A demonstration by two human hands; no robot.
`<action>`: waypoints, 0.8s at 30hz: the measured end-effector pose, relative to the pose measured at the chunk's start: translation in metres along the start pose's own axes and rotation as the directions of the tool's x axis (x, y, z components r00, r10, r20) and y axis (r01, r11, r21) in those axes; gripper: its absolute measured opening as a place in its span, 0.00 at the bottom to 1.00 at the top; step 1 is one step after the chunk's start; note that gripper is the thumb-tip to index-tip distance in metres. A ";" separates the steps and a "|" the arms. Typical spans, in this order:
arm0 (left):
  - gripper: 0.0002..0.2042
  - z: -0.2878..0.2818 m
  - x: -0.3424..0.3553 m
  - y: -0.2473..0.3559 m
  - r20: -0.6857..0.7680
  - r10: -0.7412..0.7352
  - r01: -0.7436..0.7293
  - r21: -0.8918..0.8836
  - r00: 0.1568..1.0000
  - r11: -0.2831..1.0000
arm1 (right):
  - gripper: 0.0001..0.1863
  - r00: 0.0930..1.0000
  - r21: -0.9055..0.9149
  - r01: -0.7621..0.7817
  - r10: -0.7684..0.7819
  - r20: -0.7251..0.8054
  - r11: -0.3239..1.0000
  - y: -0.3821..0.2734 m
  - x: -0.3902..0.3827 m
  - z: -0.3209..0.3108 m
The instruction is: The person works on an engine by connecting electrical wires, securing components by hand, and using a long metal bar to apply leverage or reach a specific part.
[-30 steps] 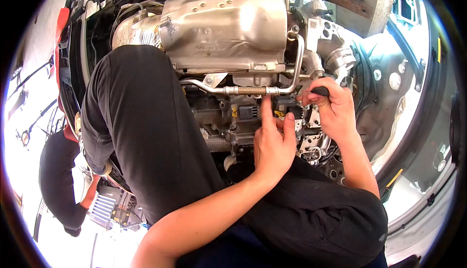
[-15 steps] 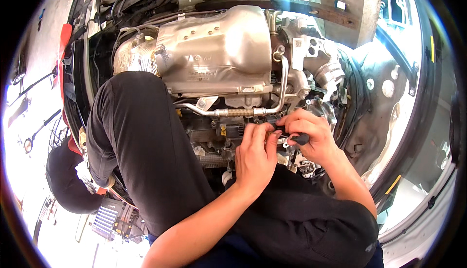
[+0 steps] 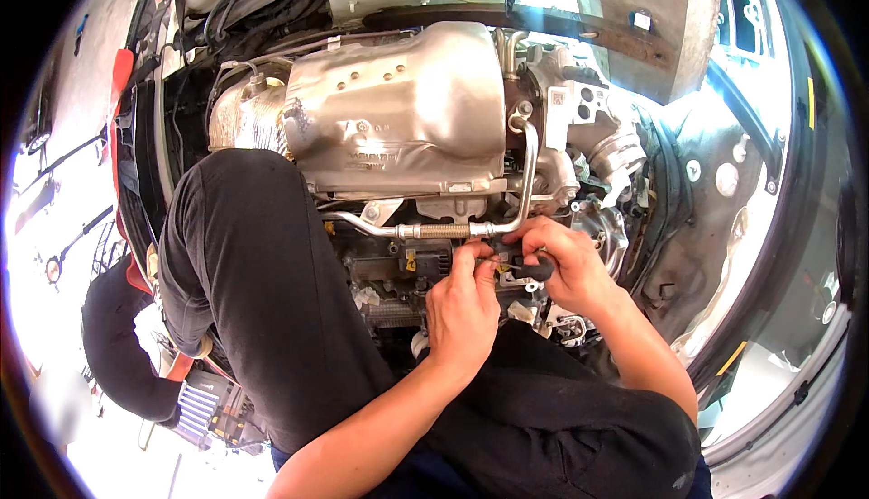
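My right hand (image 3: 570, 264) is closed around a black-handled tool (image 3: 540, 269), its thin shaft pointing left. Close beside it, my left hand (image 3: 460, 304) has thumb and fingers pinched together near the shaft's end; whatever they grip is too small and hidden to name. Both hands work low in an engine bay, just below a metal pipe with a ribbed section (image 3: 444, 230). Left of my fingers is a dark engine part with a yellow label (image 3: 411, 261). Above the pipe lies a large silver heat shield (image 3: 398, 110).
My bent leg in black trousers (image 3: 262, 273) rests across the engine's left side. A metal hose clamp (image 3: 620, 153) and dark cables (image 3: 665, 182) lie at the right. Beyond the left edge, a black-clothed part of another person (image 3: 118, 345) shows near a blue-striped object (image 3: 201, 408).
Both hands have shifted slightly left, and the black handle has moved left with the right hand. The view has tilted a little. The black-clothed shape at the left has moved lower.
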State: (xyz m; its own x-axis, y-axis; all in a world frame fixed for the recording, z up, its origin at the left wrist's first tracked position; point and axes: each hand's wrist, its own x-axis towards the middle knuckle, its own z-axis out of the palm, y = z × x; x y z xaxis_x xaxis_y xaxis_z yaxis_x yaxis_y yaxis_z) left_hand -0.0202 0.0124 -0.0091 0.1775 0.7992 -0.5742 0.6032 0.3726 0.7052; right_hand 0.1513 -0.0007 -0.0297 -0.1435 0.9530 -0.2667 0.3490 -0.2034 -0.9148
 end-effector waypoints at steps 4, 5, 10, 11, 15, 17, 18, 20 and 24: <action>0.06 0.002 0.003 -0.002 -0.025 -0.024 0.023 -0.009 0.999 1.000 | 0.16 0.983 -0.215 0.169 -0.181 -0.037 0.962 0.007 0.006 -0.003; 0.06 0.001 0.004 -0.001 -0.013 -0.042 0.043 0.016 0.999 0.999 | 0.16 0.982 -0.246 0.160 -0.180 -0.062 0.956 0.009 0.006 -0.004; 0.06 -0.002 0.006 0.003 -0.011 0.059 -0.058 0.094 0.998 0.994 | 0.15 0.971 -0.338 0.084 -0.153 -0.183 0.937 0.013 -0.003 0.000; 0.06 -0.003 0.006 0.004 0.008 0.072 -0.073 0.103 0.997 0.992 | 0.15 0.965 -0.355 0.059 -0.144 -0.218 0.933 0.013 -0.005 0.002; 0.05 -0.003 0.006 0.003 -0.020 0.135 -0.133 0.087 0.991 0.987 | 0.15 0.962 -0.323 0.003 -0.091 -0.257 0.946 0.009 -0.010 0.005; 0.05 -0.004 0.004 0.003 0.018 0.113 -0.114 0.093 0.993 0.989 | 0.16 0.961 -0.320 0.016 -0.102 -0.255 0.947 0.008 -0.009 0.004; 0.05 -0.004 0.002 0.002 0.017 0.114 -0.115 0.094 0.993 0.989 | 0.16 0.967 -0.301 0.039 -0.111 -0.227 0.953 0.005 -0.008 0.003; 0.05 -0.005 -0.001 -0.002 -0.013 0.166 -0.165 0.047 0.986 0.985 | 0.16 0.983 -0.271 0.040 -0.087 -0.162 0.962 -0.004 -0.008 -0.001; 0.04 -0.020 -0.004 0.003 0.050 0.182 -0.188 0.155 0.982 0.970 | 0.13 0.994 -0.327 0.082 -0.100 -0.041 0.941 -0.015 -0.006 -0.002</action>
State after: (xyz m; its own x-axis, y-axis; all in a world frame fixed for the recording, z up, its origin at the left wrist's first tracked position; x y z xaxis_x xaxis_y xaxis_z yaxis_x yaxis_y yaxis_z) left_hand -0.0349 0.0200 0.0034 0.3227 0.8294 -0.4561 0.6725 0.1381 0.7271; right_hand 0.1487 -0.0034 -0.0137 -0.1398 0.9771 -0.1607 0.6200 -0.0402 -0.7836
